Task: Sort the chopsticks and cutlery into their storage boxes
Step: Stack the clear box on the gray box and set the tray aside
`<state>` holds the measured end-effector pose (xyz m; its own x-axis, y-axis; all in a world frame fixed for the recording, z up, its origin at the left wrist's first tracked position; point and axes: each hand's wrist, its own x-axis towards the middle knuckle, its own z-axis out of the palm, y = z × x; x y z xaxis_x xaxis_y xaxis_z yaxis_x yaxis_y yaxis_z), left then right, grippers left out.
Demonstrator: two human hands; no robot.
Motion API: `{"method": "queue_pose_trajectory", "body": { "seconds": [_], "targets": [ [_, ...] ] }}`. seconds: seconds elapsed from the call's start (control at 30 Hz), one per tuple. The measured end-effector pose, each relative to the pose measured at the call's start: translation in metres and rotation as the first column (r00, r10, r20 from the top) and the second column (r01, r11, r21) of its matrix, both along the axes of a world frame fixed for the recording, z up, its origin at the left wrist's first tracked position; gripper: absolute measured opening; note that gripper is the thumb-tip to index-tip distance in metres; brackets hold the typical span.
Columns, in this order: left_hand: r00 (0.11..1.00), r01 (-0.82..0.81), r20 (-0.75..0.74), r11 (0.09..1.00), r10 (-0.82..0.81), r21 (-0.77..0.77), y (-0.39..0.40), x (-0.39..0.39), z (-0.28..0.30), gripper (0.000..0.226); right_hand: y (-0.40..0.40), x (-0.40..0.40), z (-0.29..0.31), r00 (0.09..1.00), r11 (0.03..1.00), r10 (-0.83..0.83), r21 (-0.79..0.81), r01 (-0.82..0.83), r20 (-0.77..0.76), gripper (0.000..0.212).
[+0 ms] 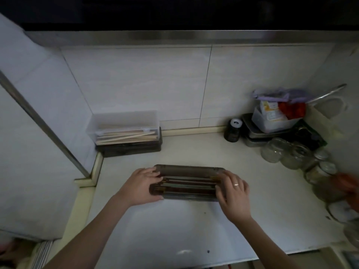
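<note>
Back-left corner: a clear storage box of pale wooden chopsticks sits stacked on a dark box, against the tiled wall.
Left hand: curled round the left end of the dark tray, thumb along the near edge, fingers over the top.
Tray contents: long dark and coloured sticks, probably chopsticks; the dim light makes it hard to be sure that no cutlery lies among them.
Long axis: tray and contents run left to right across the counter, a hand at each end, so both are equally near.
Right hand: wears a ring, grips the right end, fingers bent down over the sticks.
Bearing: the stacked boxes lie well apart, beyond and left of the tray, on the left hand's side.
Right corner: glass jars, metal tins and a plastic tub, not part of the sorting.
</note>
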<state>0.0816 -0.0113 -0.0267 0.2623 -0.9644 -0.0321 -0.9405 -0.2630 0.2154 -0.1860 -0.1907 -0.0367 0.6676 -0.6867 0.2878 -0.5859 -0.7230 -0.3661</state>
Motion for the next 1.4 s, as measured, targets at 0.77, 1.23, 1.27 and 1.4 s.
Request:
{"method": "queue_pose_trajectory", "body": {
  "seconds": [0.77, 1.23, 1.27, 1.4],
  "targets": [
    [0.993, -0.03, 0.116, 0.946, -0.008, 0.324, -0.083, -0.011, 0.01, 0.07, -0.048, 0.081, 0.013, 0.81, 0.993, 0.013, 0.104, 0.059, -0.586, 0.076],
    [0.995, -0.083, 0.088, 0.91, 0.051, 0.406, -0.151, 0.006, 0.01, 0.087, -0.111, 0.117, 0.012, 0.828, 0.969, 0.016, 0.213, 0.125, -0.561, 0.08],
    [0.994, -0.097, 0.078, 0.908, 0.071, 0.408, -0.155, 0.01, 0.01, 0.087, -0.114, 0.122, 0.011, 0.831, 0.967, 0.033, 0.227, 0.113, -0.556, 0.08],
    [0.991, -0.134, 0.035, 0.898, 0.131, 0.42, -0.166, 0.022, 0.01, 0.089, -0.13, 0.136, 0.01, 0.832, 0.959, 0.085, 0.271, 0.08, -0.548, 0.082]
  ]
}}
